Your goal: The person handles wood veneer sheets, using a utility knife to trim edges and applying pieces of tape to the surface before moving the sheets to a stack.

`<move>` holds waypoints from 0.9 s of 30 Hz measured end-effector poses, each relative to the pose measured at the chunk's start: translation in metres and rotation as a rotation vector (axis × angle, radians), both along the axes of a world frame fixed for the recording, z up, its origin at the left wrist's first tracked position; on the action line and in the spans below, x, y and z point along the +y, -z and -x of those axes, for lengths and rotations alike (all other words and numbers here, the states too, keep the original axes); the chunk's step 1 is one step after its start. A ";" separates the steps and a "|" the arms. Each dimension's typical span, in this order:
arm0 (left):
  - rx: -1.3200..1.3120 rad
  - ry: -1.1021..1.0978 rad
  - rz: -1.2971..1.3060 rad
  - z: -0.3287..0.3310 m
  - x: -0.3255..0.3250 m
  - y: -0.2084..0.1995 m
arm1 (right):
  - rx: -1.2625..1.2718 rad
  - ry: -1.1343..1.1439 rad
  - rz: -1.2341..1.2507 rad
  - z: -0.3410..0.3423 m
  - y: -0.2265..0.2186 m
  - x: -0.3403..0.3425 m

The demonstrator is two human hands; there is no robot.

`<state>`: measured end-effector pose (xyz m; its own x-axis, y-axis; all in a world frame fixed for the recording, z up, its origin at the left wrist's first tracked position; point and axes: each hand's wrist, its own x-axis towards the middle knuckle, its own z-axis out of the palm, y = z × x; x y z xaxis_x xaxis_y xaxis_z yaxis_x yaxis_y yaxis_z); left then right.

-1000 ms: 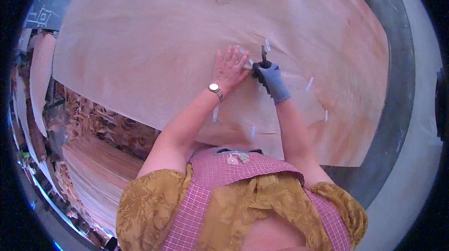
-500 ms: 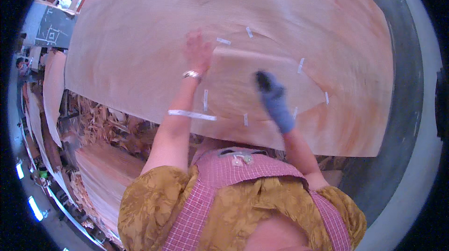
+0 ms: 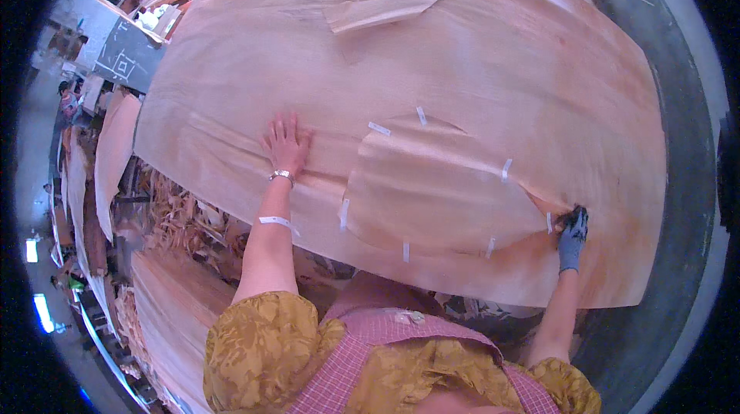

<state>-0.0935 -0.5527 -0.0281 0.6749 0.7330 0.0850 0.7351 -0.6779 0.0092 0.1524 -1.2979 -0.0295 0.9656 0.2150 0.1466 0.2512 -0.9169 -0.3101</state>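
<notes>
Spread the left grip (image 3: pixel 287 148) at the left of centre, released, palm down on a large pale brown sheet (image 3: pixel 478 52), with fingers apart. Wore a watch (image 3: pixel 282 176) on that wrist and bore a white strip (image 3: pixel 279 223) across the forearm below. Placed the right grip (image 3: pixel 572 227), in a blue-grey glove with dark fingers, at the lower right of the frame, just beside a small white tape (image 3: pixel 549 222). Bent those fingers toward the sheet; could not tell whether clenched, loose or grasping anything, too dark and small to see.

Had a taped piece (image 3: pixel 432 190) lying in the sheet in the middle of the frame, between both grips, with more tapes (image 3: pixel 506 170) along its edges: two near the upper left corner, one at the upper right, one on the left side, two along the bottom. Showed creases in the sheet between the left grip and the piece. Showed at upper centre a loose-looking flap (image 3: pixel 393 13); at upper left a dark board (image 3: pixel 123 55) with white lines; at lower left brown scraps (image 3: pixel 193 217) and a stack of sheets (image 3: pixel 181 283). Wore a pink checked apron (image 3: pixel 385 329) at the bottom.
</notes>
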 end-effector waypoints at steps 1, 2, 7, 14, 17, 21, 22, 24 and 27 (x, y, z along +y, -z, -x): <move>0.003 0.013 -0.029 0.009 -0.006 -0.004 | 0.007 0.019 0.009 0.009 -0.005 -0.007; 0.026 0.006 0.001 0.019 -0.014 -0.007 | 0.014 0.038 0.019 0.020 -0.009 -0.015; 0.019 0.024 0.041 0.086 -0.096 -0.007 | -0.035 0.049 0.036 0.084 -0.017 -0.063; 0.023 0.098 0.122 0.126 -0.174 -0.031 | 0.097 0.145 0.184 0.134 0.008 -0.174; -0.123 0.119 0.161 0.106 -0.152 -0.022 | 0.132 0.324 0.142 0.118 -0.012 -0.134; -0.282 0.361 0.373 -0.066 -0.096 -0.060 | -0.167 0.171 0.095 0.082 -0.045 -0.060; -0.401 0.356 0.308 -0.108 -0.074 -0.054 | -0.133 0.114 0.087 0.067 -0.053 -0.022; -0.531 0.288 0.078 -0.176 -0.035 -0.032 | -0.062 -0.006 0.070 0.049 -0.076 0.076; -0.195 0.211 0.068 -0.235 -0.008 -0.042 | -0.016 -0.107 0.188 0.053 -0.112 0.202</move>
<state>0.1414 -0.5612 0.0135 0.7887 0.5867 0.1837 0.5577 -0.8085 0.1876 0.0997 -1.0958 0.0824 0.9337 0.3411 0.1089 0.3536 -0.9261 -0.1313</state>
